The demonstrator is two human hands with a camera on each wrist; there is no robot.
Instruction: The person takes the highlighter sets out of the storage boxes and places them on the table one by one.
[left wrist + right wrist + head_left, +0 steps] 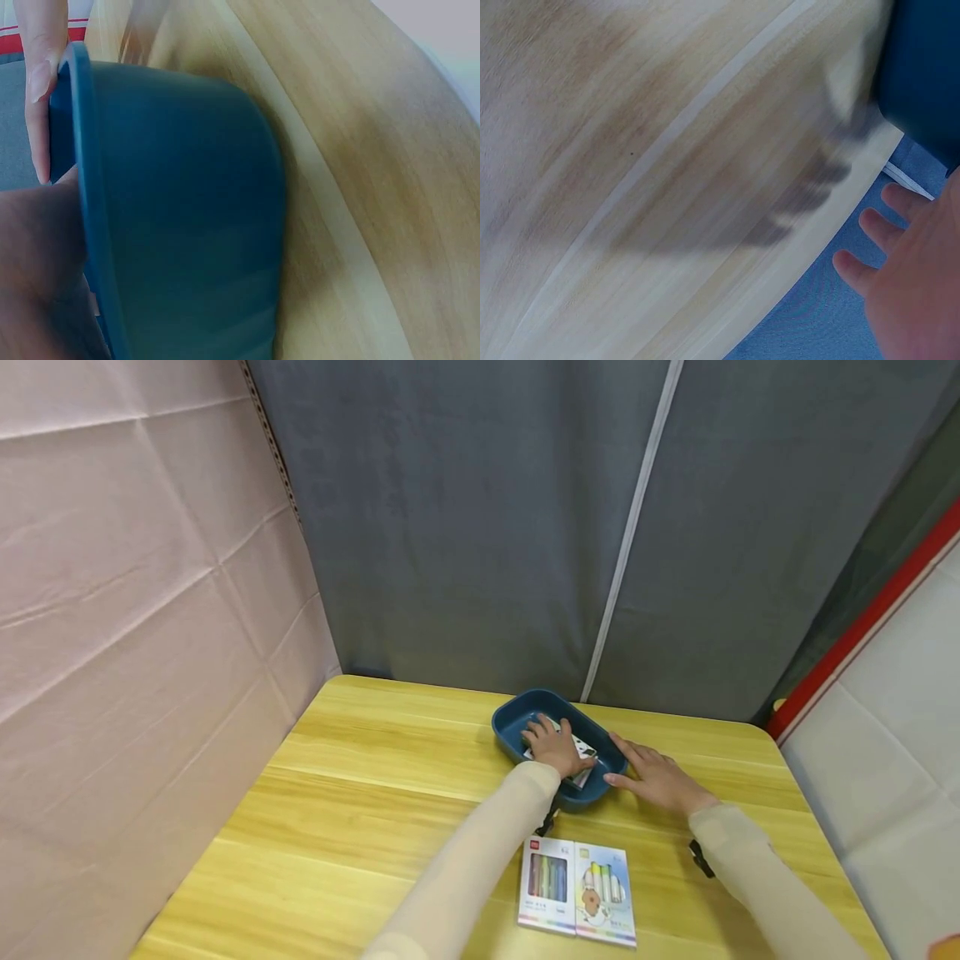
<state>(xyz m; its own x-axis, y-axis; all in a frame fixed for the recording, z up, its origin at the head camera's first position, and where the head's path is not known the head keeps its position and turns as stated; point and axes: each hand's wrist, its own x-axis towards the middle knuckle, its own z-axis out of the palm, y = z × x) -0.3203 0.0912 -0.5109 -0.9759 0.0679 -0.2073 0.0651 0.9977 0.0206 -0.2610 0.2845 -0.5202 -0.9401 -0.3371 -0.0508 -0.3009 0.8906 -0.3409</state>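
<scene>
A dark blue plastic basin [517,717] stands toward the back of the table. My left hand [555,748] reaches into it with fingers spread, resting over a white item with dark print [583,750], which the hand partly covers. From the left wrist view, that hand [37,262] passes over the rim of the basin [184,202]. At the right end of the basin, my right hand [662,782] has its fingers extended, with thumb and fingertips by the rim. Its fingers [881,230] look relaxed and spread in the right wrist view.
Two flat boxes lie side by side in front of the basin: a box with coloured pens in its window [548,887] and a box with printed markers [604,893]. Behind the wooden table [360,760] hangs a grey curtain [465,527].
</scene>
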